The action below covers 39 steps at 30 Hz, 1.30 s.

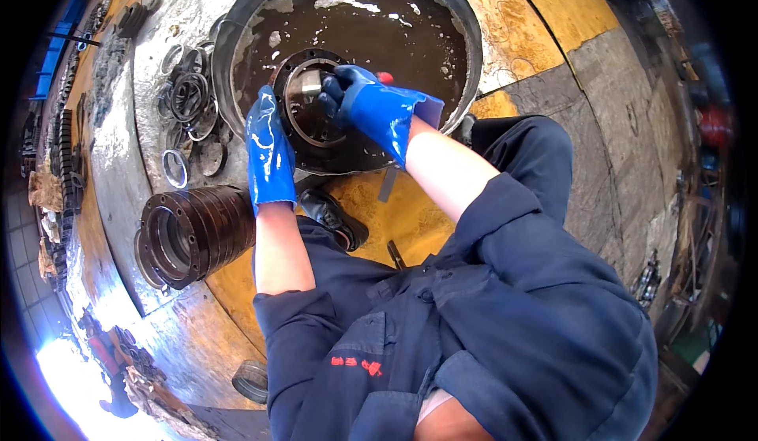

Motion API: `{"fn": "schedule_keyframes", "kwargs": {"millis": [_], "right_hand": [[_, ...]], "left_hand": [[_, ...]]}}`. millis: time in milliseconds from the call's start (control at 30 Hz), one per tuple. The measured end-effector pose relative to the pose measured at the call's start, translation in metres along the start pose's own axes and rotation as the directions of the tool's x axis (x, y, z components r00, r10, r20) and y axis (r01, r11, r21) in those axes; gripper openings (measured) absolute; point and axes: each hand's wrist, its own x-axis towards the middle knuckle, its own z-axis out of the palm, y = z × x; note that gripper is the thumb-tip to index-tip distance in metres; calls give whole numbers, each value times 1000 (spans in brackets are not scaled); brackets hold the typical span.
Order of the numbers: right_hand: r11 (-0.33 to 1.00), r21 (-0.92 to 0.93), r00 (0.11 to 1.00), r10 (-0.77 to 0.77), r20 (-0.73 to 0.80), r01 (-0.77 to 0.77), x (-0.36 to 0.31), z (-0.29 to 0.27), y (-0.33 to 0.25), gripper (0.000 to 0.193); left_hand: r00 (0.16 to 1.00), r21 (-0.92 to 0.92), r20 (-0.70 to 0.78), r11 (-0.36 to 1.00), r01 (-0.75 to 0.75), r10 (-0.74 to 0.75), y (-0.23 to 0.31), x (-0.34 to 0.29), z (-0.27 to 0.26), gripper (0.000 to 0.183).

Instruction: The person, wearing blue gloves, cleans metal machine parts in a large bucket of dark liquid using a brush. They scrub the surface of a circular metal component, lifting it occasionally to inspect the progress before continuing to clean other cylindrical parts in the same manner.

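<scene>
A dark flanged metal ring [278, 78] with bolt holes around its rim is tilted in a large round tub [225, 70] of dark liquid. My left hand [270, 145], in a wet blue rubber glove, grips the ring's left edge, its thumb side upward. My right hand [365, 108], gloved alike, reaches over the ring's opening with curled fingers. Beside those fingers is a bright metal surface [305, 88]; whether it belongs to a tool or the ring's inner wall I cannot tell. A small red piece [384, 78] shows just behind the right glove.
Left of the tub lie several loose thin rings [189, 97]. A stack of dark flanged cylinders [197, 232] stands by my left forearm. My shoe [335, 218] is close to the tub. Another dark ring [251, 381] lies on the stained floor plates [545, 101] at lower left.
</scene>
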Motion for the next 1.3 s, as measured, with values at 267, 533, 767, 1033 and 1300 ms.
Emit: {"fn": "schedule_keyframes", "kwargs": {"millis": [267, 533, 767, 1033, 1300], "right_hand": [[-569, -764, 935, 27, 352, 304, -36, 20, -7, 38], [-999, -26, 794, 20, 608, 45, -35, -1, -18, 37], [90, -660, 661, -225, 716, 746, -67, 0, -9, 29], [-310, -724, 701, -203, 684, 617, -64, 52, -13, 33], [-97, -960, 674, -694, 253, 261, -18, 6, -60, 42]], "left_hand": [[996, -219, -8, 972, 85, -89, 15, 3, 1, 53], [999, -235, -32, 972, -17, 10, 0, 2, 0, 60], [999, -161, -43, 987, -5, -3, -24, 10, -5, 66], [998, -186, -29, 981, 53, -59, -19, 0, -8, 65], [998, -198, -19, 979, 56, -61, -17, 4, -4, 63]]}}
